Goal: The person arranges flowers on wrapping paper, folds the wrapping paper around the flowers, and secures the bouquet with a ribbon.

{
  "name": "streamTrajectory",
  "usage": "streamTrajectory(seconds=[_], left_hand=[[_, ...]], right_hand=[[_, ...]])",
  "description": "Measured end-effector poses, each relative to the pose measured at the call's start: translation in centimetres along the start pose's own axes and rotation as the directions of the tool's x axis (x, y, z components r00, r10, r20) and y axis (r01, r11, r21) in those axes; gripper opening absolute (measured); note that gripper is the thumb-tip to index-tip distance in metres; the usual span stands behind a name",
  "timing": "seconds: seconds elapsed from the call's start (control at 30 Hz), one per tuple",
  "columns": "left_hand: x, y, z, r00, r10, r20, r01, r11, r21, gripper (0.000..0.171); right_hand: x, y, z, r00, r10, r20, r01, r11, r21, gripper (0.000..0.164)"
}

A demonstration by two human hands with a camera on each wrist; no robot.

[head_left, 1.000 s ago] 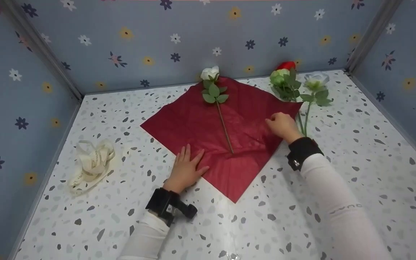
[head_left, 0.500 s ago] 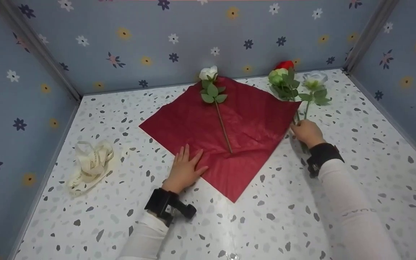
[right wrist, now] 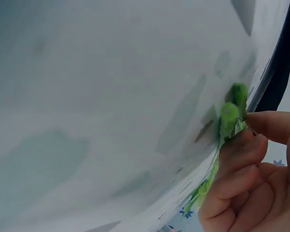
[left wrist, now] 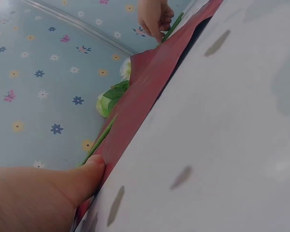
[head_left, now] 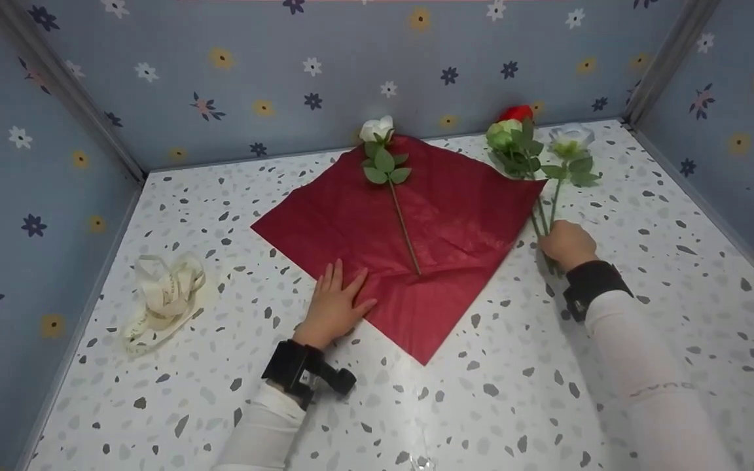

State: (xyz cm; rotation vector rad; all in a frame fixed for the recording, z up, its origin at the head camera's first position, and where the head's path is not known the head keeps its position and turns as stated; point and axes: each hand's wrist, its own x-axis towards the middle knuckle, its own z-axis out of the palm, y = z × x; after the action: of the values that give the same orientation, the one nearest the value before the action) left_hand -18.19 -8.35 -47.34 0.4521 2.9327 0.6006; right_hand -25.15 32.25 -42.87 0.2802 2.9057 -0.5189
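In the head view a dark red sheet of wrapping paper (head_left: 455, 216) lies as a diamond, its lower corner toward me. A white rose (head_left: 377, 129) with a long stem rests on it. My left hand (head_left: 329, 313) lies flat with spread fingers on the paper's lower left edge. Right of the sheet, my right hand (head_left: 568, 244) pinches green stems; the right wrist view shows stem ends (right wrist: 228, 116) at its thumb and fingertips. Those stems lead up to a green rose (head_left: 501, 135), a red rose (head_left: 518, 113) and a pale bluish-white rose (head_left: 571, 139). Which stems it grips is partly hidden.
A loose heap of cream printed ribbon (head_left: 169, 294) lies on the left of the speckled tabletop (head_left: 468, 418). Flower-patterned panels (head_left: 324, 72) stand along the back and both sides. The rose heads lie near the back panel.
My right hand has left the paper's right part, moved right to the stems and closed its fingers there. My left hand has stayed in place on the paper.
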Motion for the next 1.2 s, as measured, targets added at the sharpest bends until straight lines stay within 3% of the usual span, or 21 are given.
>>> streamTrajectory(seconds=[0.37,0.6,0.83,0.93,1.2], left_hand=[[-0.4,-0.1,0.4,1.0,-0.005,0.005,0.005,1.0,-0.004,0.062],[-0.4,0.0,0.4,1.0,-0.003,0.003,0.003,1.0,-0.01,0.062],[-0.3,-0.2,0.2,1.0,-0.008,-0.006,0.008,1.0,0.001,0.062],[-0.2,-0.2,0.1,1.0,-0.006,-0.012,0.006,1.0,0.006,0.062],[-0.1,0.1,-0.1,1.0,-0.005,-0.003,0.005,1.0,0.001,0.063]], right_hand=[[-0.1,-0.5,0.5,0.995,0.06,0.082,-0.058,0.998,-0.036,0.027],[-0.3,0.0,0.1,0.994,0.026,0.104,-0.028,1.0,0.012,0.029],[0.2,0.8,-0.3,0.991,-0.051,0.123,0.035,0.99,0.134,0.022],[0.4,1.1,-0.4,0.993,-0.076,0.094,0.058,0.982,0.18,0.022],[0.5,0.6,-0.7,0.988,-0.104,-0.116,0.126,0.971,0.203,0.028]])
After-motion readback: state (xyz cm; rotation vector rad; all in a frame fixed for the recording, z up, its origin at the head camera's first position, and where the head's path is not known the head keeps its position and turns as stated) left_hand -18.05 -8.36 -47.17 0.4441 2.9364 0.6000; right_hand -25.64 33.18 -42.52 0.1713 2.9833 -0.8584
